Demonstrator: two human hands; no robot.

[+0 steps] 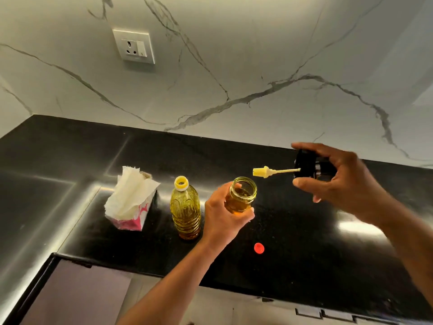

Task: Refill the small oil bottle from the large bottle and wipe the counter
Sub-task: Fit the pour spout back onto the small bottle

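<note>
My left hand (225, 215) grips the small glass oil bottle (241, 194), a squat jar with an open mouth and some amber oil in the bottom, held just above the black counter (293, 231). My right hand (342, 177) holds its black lid (304, 165) up and to the right of the jar, with a yellow brush (263, 171) on a thin stem pointing left from the lid. The large plastic oil bottle (185, 207) stands upright left of the jar, uncapped, nearly full of yellow oil. Its red cap (259, 248) lies on the counter near the front.
An opened pink pack of white tissues (131, 200) stands left of the large bottle. A marble wall with a power socket (134, 46) rises behind. The counter's front edge runs below my forearms, with a steel surface (46, 195) at the left.
</note>
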